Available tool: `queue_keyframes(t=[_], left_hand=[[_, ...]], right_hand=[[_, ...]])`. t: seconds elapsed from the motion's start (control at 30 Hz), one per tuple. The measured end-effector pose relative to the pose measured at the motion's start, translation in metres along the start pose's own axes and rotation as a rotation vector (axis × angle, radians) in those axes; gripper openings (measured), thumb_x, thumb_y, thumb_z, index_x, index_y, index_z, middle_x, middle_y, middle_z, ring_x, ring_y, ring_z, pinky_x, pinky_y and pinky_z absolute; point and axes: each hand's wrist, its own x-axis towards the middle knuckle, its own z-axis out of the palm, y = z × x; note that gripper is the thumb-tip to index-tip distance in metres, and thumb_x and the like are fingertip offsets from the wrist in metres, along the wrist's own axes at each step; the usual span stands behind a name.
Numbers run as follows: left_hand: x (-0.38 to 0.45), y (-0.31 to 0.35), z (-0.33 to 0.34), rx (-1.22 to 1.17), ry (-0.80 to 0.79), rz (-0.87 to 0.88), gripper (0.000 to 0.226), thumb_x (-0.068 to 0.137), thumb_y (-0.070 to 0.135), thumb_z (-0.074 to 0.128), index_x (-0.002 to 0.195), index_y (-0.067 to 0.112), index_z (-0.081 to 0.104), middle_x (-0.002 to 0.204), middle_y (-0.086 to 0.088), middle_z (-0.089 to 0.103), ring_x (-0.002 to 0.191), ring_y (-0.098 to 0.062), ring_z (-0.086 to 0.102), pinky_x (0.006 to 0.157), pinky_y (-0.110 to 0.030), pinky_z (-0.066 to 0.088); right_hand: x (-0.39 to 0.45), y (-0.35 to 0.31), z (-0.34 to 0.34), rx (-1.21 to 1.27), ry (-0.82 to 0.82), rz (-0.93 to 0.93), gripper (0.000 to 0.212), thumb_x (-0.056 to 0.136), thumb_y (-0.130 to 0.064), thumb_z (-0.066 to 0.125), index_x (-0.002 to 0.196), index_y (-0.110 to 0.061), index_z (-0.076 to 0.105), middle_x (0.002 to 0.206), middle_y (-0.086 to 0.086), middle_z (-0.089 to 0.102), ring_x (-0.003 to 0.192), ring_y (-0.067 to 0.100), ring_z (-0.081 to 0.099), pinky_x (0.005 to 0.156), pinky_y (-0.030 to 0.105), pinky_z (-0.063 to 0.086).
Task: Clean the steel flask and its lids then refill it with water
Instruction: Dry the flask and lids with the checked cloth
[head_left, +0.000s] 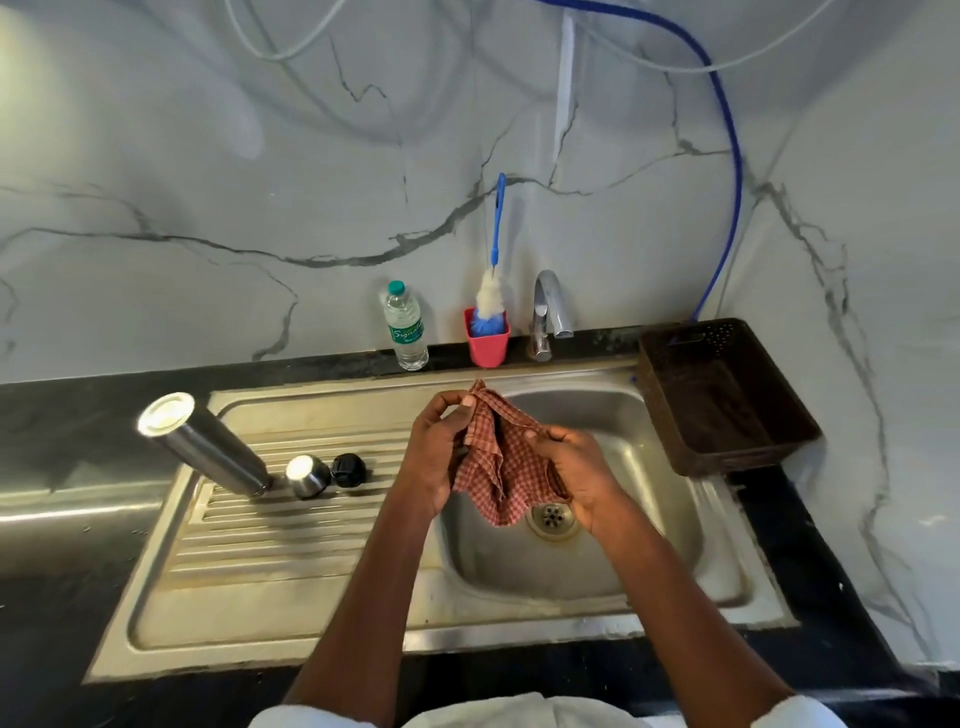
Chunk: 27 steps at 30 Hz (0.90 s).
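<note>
The steel flask (208, 447) stands upside down on the ribbed draining board, its base facing up. Beside it to the right sit a steel cap (307, 476) and a black lid (348, 470). Over the sink basin (613, 545) both hands hold a red checked cloth (498, 467). My left hand (436, 447) pinches the cloth's upper edge. My right hand (571, 467) grips its right side. The cloth's lower end hangs just above the drain.
A plastic water bottle (406, 327), a red cup (487, 340) holding a blue-handled bottle brush (493, 280), and the tap (550, 312) stand along the back edge. A brown basket (727, 395) sits right of the basin. Black counter (62, 415) surrounds the sink.
</note>
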Motion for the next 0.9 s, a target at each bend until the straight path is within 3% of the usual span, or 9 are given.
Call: queue_keyframes(t=[0.13, 0.27, 0.37, 0.47, 0.57, 0.67, 0.73, 0.8, 0.9], left_hand=[[-0.011, -0.002, -0.006, -0.071, -0.137, -0.025, 0.037, 0.098, 0.013, 0.062, 0.131, -0.004, 0.063, 0.106, -0.014, 0.072, 0.093, -0.023, 0.070, 0.078, -0.033, 0.061], [-0.016, -0.011, -0.010, 0.019, -0.195, -0.006, 0.042, 0.091, 0.000, 0.063, 0.133, 0.002, 0.066, 0.125, -0.017, 0.072, 0.114, -0.029, 0.069, 0.093, -0.036, 0.058], [-0.024, -0.009, -0.020, 0.225, -0.269, 0.050, 0.054, 0.091, -0.008, 0.066, 0.142, 0.007, 0.060, 0.136, -0.018, 0.067, 0.122, -0.029, 0.065, 0.101, -0.038, 0.055], [-0.036, 0.000, -0.026, 0.452, -0.337, 0.063, 0.066, 0.087, -0.012, 0.071, 0.146, 0.016, 0.059, 0.135, -0.011, 0.068, 0.126, -0.026, 0.063, 0.103, -0.038, 0.055], [-0.046, 0.010, -0.031, 0.599, -0.361, 0.100, 0.074, 0.086, -0.016, 0.068, 0.147, 0.025, 0.058, 0.124, -0.002, 0.072, 0.117, -0.021, 0.065, 0.093, -0.033, 0.058], [-0.044, 0.018, -0.045, 0.590, -0.319, 0.128, 0.092, 0.085, -0.019, 0.068, 0.151, 0.043, 0.048, 0.119, -0.016, 0.067, 0.104, -0.024, 0.067, 0.083, -0.041, 0.057], [-0.041, 0.019, -0.058, 0.498, -0.279, 0.130, 0.090, 0.086, -0.018, 0.063, 0.151, 0.044, 0.048, 0.118, -0.020, 0.063, 0.104, -0.029, 0.062, 0.082, -0.050, 0.053], [-0.038, 0.015, -0.062, 0.331, -0.289, 0.099, 0.073, 0.088, -0.007, 0.060, 0.150, 0.030, 0.052, 0.122, -0.021, 0.060, 0.112, -0.034, 0.058, 0.092, -0.054, 0.046], [-0.039, 0.009, -0.041, 0.220, -0.234, 0.029, 0.049, 0.094, 0.027, 0.061, 0.141, 0.013, 0.061, 0.128, -0.014, 0.067, 0.117, -0.028, 0.064, 0.100, -0.045, 0.050]], right_hand=[[-0.006, -0.009, 0.004, -0.035, -0.111, -0.060, 0.031, 0.091, -0.032, 0.076, 0.118, -0.019, 0.070, 0.108, 0.002, 0.077, 0.101, 0.023, 0.072, 0.082, 0.034, 0.057], [-0.007, -0.010, 0.019, -0.124, -0.217, -0.064, 0.065, 0.074, -0.041, 0.088, 0.130, -0.021, 0.062, 0.116, -0.001, 0.074, 0.106, 0.017, 0.072, 0.094, 0.037, 0.058], [-0.005, -0.001, 0.019, 0.230, -0.288, 0.124, 0.051, 0.089, -0.027, 0.078, 0.130, -0.003, 0.062, 0.125, 0.021, 0.069, 0.109, 0.034, 0.067, 0.103, 0.055, 0.051], [-0.001, 0.009, 0.013, 0.464, -0.353, 0.236, 0.034, 0.097, -0.013, 0.061, 0.130, -0.004, 0.062, 0.126, 0.024, 0.064, 0.112, 0.040, 0.062, 0.107, 0.062, 0.041], [0.002, 0.008, 0.013, 0.468, -0.274, 0.199, 0.039, 0.088, 0.009, 0.055, 0.119, -0.009, 0.068, 0.118, 0.022, 0.069, 0.110, 0.039, 0.064, 0.092, 0.053, 0.056], [0.004, -0.008, 0.008, 0.332, -0.173, 0.093, 0.039, 0.092, 0.012, 0.047, 0.082, -0.019, 0.069, 0.086, 0.013, 0.072, 0.080, 0.030, 0.068, 0.066, 0.036, 0.058], [0.002, -0.024, 0.006, 0.247, -0.176, 0.009, 0.039, 0.096, 0.010, 0.043, 0.083, -0.018, 0.067, 0.081, 0.011, 0.071, 0.071, 0.024, 0.067, 0.059, 0.032, 0.056], [-0.002, -0.039, 0.010, 0.124, -0.160, -0.087, 0.038, 0.097, 0.008, 0.044, 0.086, -0.019, 0.068, 0.082, 0.009, 0.072, 0.070, 0.020, 0.068, 0.059, 0.032, 0.055], [-0.007, -0.054, 0.022, -0.033, -0.081, -0.204, 0.039, 0.095, 0.005, 0.049, 0.081, -0.024, 0.072, 0.088, 0.011, 0.071, 0.077, 0.023, 0.068, 0.070, 0.037, 0.057]])
